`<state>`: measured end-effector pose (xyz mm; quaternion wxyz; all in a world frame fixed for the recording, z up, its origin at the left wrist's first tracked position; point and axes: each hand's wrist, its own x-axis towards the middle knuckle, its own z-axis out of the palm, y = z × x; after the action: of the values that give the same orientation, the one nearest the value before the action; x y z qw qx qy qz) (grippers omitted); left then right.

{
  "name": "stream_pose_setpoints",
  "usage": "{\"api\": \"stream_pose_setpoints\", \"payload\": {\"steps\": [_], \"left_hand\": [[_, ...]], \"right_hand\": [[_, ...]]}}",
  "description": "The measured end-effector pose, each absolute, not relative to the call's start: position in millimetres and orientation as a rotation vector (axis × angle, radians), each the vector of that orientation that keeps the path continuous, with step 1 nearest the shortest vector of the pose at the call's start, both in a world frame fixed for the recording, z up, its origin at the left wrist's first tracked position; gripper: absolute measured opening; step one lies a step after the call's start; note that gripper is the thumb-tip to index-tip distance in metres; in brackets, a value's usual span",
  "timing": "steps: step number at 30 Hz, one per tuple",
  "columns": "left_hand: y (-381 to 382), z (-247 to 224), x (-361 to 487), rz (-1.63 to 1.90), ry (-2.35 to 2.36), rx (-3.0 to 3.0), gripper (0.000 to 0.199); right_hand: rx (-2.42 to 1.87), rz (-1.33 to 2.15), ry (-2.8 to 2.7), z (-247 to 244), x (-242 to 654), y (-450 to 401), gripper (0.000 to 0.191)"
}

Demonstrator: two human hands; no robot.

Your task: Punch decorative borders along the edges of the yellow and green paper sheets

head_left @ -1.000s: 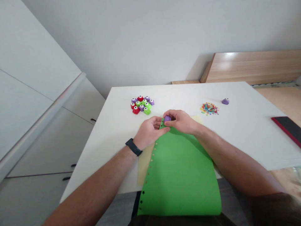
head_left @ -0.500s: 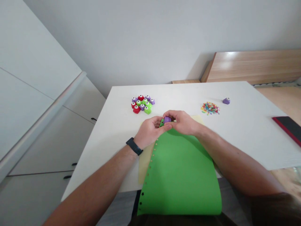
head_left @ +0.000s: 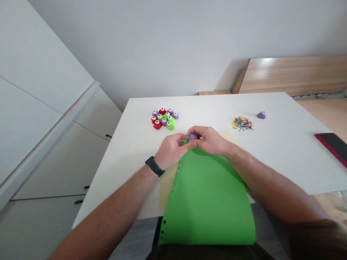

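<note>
A large green sheet (head_left: pixel 211 195) hangs over the table's front edge, with small punched holes along its left side. At its far left corner my right hand (head_left: pixel 207 140) grips a purple craft punch (head_left: pixel 192 137). My left hand (head_left: pixel 172 147), with a dark band on the wrist, pinches the sheet's edge beside the punch, its thumb reaching toward the punch. Pale yellow paper (head_left: pixel 166 187) lies under the green sheet. The fingertips partly hide the punch and the corner.
Several red, green and purple punches (head_left: pixel 164 119) stand together at the back left of the white table (head_left: pixel 130 133). Colourful paper bits (head_left: pixel 242 123) lie at the right, near another purple punch (head_left: pixel 261 115). A dark, red-edged object (head_left: pixel 332 146) sits far right.
</note>
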<state>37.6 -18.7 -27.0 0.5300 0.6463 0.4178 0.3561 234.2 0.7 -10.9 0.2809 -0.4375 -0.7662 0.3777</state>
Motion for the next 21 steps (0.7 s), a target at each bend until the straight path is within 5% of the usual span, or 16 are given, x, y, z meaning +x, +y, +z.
{"api": "stream_pose_setpoints", "payload": {"steps": [21], "left_hand": [[-16.5,-19.4,37.8,0.844,0.933,1.583,0.049]], "right_hand": [[-1.11,1.023,-2.052,-2.0,235.7,-3.2,0.032]]}}
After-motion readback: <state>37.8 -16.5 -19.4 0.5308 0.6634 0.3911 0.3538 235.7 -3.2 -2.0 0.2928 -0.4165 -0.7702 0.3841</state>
